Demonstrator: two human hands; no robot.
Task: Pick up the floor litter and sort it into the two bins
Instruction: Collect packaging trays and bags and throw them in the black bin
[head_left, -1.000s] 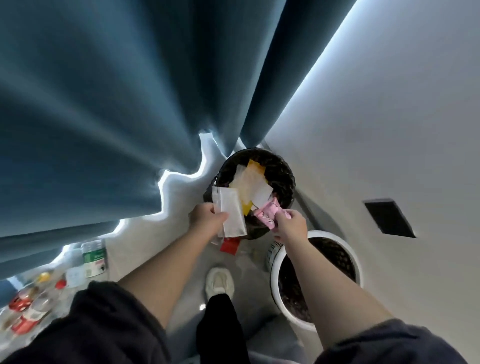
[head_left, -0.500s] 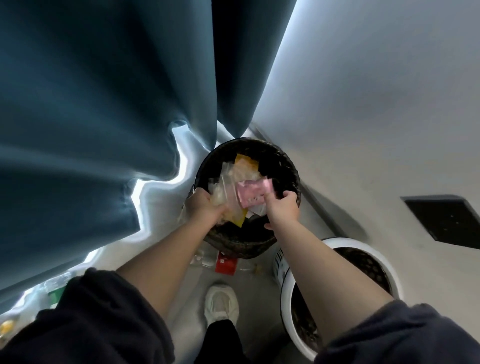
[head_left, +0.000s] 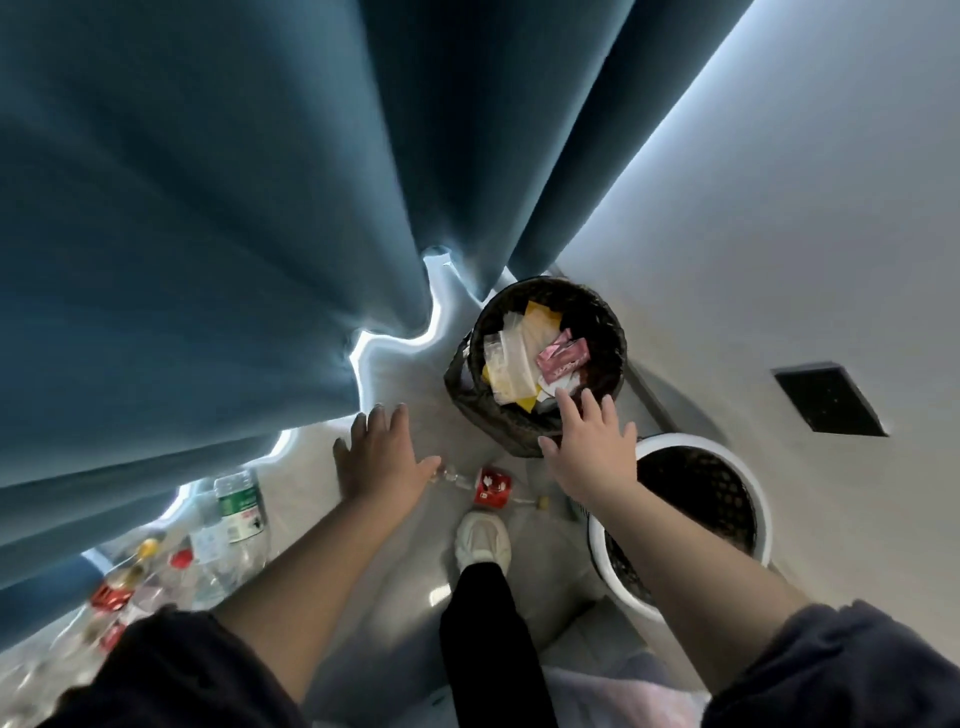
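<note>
A black woven bin (head_left: 613, 332) stands by the wall and holds clear plastic bags (head_left: 506, 358), yellow wrappers and a pink packet (head_left: 563, 358). A white-rimmed bin (head_left: 758, 499) with a dark mesh inside stands nearer me on the right. My right hand (head_left: 592, 449) hovers over the black bin's near rim, fingers spread, holding nothing. My left hand (head_left: 382, 457) hangs above the floor left of that bin, fingers spread and empty. A clear bottle with a red label (head_left: 491, 486) lies on the floor between my hands.
Blue curtains (head_left: 234, 208) hang at the left and behind the bins; a grey wall (head_left: 779, 234) with a dark socket plate (head_left: 828, 400) is on the right. Several plastic bottles (head_left: 236, 512) and red-capped litter (head_left: 111, 597) lie at the lower left. My white shoe (head_left: 483, 538) stands near the bins.
Both hands let go of the wrappers and the pink packet, which now lie in the black bin. The hands have drawn back and opened; the left moved away to the left.
</note>
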